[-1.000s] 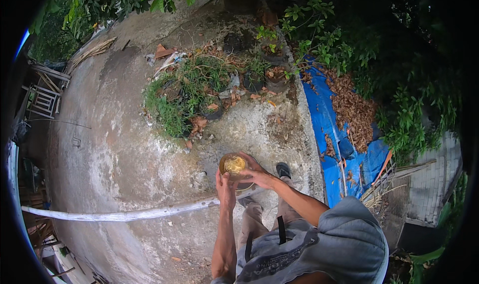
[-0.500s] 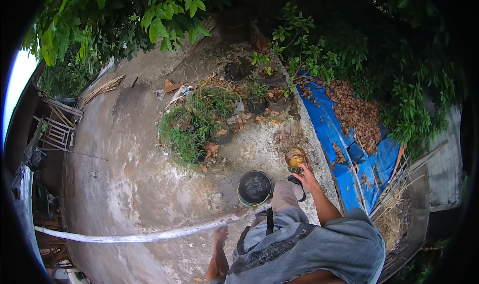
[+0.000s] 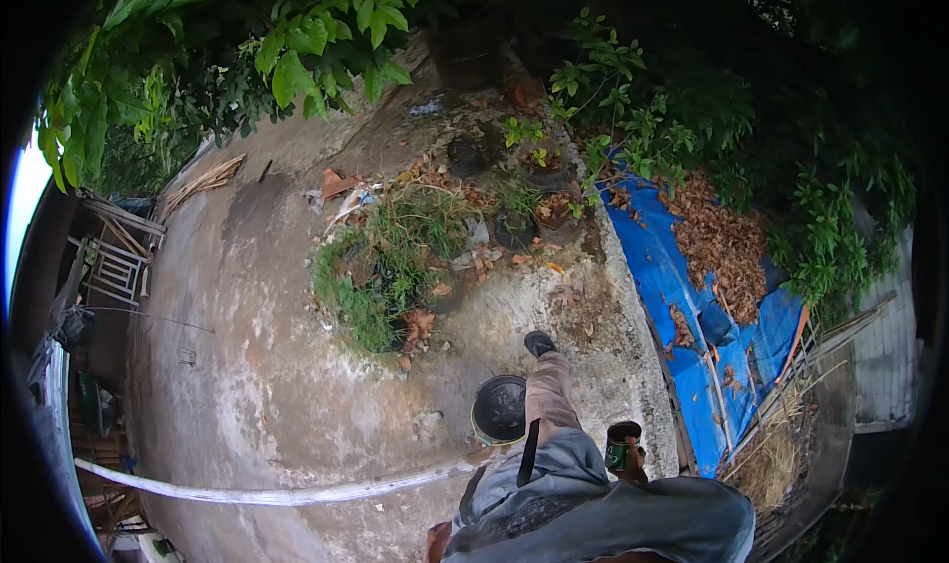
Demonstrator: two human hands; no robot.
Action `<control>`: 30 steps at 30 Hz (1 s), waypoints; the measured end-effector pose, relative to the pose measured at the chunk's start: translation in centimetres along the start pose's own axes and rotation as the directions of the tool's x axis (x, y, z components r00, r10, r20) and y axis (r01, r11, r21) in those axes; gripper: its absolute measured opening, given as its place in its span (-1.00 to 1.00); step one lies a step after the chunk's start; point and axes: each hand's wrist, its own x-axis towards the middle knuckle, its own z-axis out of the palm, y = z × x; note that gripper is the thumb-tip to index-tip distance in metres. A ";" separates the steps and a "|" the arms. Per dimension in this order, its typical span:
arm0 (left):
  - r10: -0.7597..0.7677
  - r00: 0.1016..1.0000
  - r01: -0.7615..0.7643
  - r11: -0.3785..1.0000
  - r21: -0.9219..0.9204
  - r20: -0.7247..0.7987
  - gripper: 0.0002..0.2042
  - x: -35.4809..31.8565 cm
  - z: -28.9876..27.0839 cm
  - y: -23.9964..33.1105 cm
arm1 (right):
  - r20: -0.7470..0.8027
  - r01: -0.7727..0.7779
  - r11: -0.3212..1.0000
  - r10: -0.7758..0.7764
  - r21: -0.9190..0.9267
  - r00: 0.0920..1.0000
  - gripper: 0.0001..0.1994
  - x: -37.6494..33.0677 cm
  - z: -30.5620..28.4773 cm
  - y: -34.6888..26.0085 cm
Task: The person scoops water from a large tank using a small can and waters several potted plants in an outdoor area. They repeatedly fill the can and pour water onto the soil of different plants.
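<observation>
At my right side, my right hand (image 3: 634, 459) is wrapped round a green tin can (image 3: 616, 455) with a dark, open top. The can is upright beside my leg, above the concrete. Of my left arm only a small brown patch (image 3: 438, 540) shows at the lower edge by my shirt; its fingers are hidden. A round black bucket (image 3: 478, 427) stands on the ground just left of my outstretched leg, with something dark and shiny inside. My foot in a dark shoe (image 3: 539, 343) is planted ahead of the bucket.
Potted grassy plants (image 3: 390, 257) with dry leaves sit ahead. A white pole (image 3: 287, 496) lies across the ground at left. On the right, a low concrete edge (image 3: 633, 311) borders a blue tarp (image 3: 652, 266) heaped with dry leaves (image 3: 712, 227). Leafy branches (image 3: 297, 54) hang overhead.
My right hand has drawn the can back from ahead of me to beside my leg. One leg has stepped forward past the bucket. My left hand has swung back, mostly out of sight.
</observation>
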 end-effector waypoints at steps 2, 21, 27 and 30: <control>0.066 0.996 -0.067 0.997 -0.027 -0.052 -0.64 0.6 1.6 6.2 | 0.002 0.038 0.999 -0.038 0.018 0.999 -0.44 2.8 5.7 -3.0; 0.183 0.974 -0.214 0.935 -0.284 -0.133 -0.57 -7.1 13.3 21.7 | 0.745 0.488 0.870 -0.280 -0.069 0.605 -0.05 -18.2 85.6 -64.7; 0.239 0.971 -0.240 0.967 -0.082 -0.022 -0.57 -3.6 13.1 14.5 | 0.793 0.219 0.974 -0.173 0.052 0.584 -0.01 -12.3 75.6 -55.8; 0.506 0.863 -0.506 0.862 0.032 0.015 -0.56 0.5 10.9 13.1 | 0.756 0.071 0.997 -0.071 0.033 0.650 0.00 -7.9 66.7 -47.2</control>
